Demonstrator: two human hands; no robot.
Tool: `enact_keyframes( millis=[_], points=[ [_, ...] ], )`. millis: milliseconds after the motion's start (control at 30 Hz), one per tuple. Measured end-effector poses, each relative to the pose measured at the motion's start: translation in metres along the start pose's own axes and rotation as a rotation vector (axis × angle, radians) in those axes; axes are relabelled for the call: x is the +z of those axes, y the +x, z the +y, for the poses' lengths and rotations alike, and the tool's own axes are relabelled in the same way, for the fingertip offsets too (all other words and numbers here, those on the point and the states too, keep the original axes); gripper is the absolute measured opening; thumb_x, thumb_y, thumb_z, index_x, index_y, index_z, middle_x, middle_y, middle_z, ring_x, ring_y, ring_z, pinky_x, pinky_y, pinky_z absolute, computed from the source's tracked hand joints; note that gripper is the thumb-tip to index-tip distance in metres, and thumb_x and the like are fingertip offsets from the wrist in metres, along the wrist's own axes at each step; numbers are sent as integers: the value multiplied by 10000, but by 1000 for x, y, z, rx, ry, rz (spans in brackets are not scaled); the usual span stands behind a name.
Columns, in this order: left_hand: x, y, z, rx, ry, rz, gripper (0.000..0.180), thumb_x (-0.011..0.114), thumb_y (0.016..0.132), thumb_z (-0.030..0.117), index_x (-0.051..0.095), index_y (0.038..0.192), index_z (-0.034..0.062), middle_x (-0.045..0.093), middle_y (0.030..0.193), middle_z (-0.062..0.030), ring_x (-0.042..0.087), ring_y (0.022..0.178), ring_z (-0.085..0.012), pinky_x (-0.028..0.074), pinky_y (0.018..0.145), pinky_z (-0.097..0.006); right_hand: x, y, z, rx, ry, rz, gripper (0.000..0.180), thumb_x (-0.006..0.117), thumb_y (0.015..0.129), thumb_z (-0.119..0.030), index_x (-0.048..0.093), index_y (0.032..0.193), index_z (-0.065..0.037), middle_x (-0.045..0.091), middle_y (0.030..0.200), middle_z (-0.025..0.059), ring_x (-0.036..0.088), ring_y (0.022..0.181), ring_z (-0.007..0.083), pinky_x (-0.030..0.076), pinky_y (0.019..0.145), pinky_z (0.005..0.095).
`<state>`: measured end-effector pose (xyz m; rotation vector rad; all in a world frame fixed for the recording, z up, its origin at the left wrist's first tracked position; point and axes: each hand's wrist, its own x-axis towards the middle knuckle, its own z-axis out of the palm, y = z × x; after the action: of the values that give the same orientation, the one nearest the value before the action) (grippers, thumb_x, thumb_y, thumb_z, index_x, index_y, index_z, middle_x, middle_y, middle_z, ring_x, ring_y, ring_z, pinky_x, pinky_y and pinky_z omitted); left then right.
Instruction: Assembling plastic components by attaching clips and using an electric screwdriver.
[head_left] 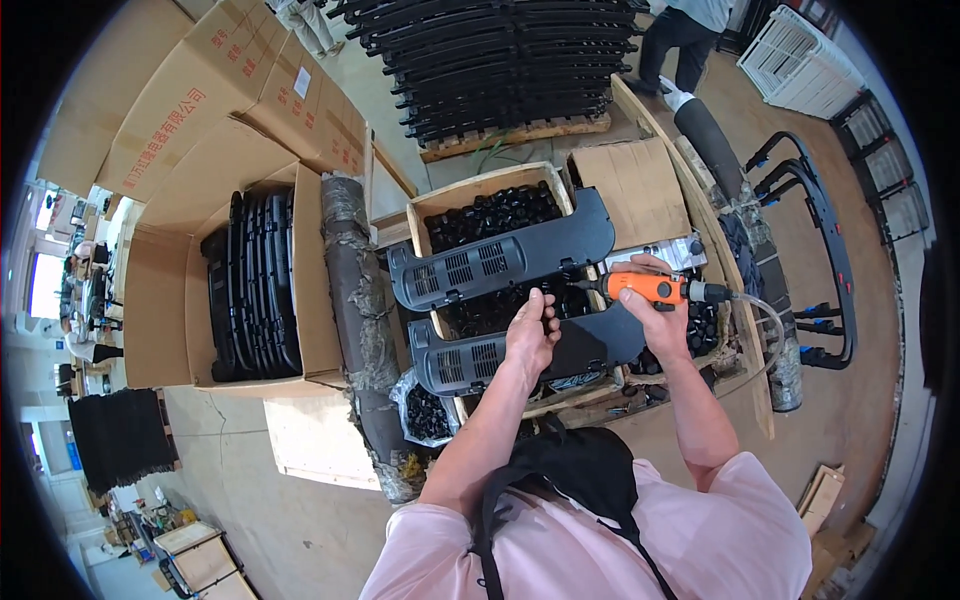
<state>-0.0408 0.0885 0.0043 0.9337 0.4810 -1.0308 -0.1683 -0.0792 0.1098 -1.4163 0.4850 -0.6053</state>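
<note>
My right hand (660,320) is wrapped around an orange electric or air screwdriver (648,287), its black nose pointing left. The tip meets the lower edge of a black plastic cover with vent grilles (500,262). My left hand (533,332) is closed, thumb against curled fingers, just below that edge; whatever it may pinch is too small to make out. Under both wrists lies a second black vented cover (460,362), nearer to me. Between the two covers, small black parts (492,312) show in a wooden bin.
A wooden bin of small black parts (490,215) stands beyond, beside a cardboard sheet (630,190). Wrapped rolls (350,270) flank the bench. At left a carton (160,300) holds several black panels. A clear hose (775,330) trails right. Another person (685,45) stands far right.
</note>
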Motion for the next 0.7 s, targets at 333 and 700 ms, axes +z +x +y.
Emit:
enact_keyframes(
  millis=[333,700],
  points=[
    [24,10,-3,-31,-110,-1,315,611,1084,395,701,1058,95,569,799,33,524,681,-110,403,565,-257,-2,1,-3,34,-11,-4,551,761,881,-50,544,1383,17,718,1250,180,695,1154,230,551,1034,381],
    [33,19,-6,-90,-285,-133,336,560,1096,436,652,1098,113,515,734,55,459,616,-95,368,530,-244,7,6,-2,59,-9,-20,529,756,881,-53,556,1365,23,721,1248,172,696,1136,219,557,1019,370]
  ],
)
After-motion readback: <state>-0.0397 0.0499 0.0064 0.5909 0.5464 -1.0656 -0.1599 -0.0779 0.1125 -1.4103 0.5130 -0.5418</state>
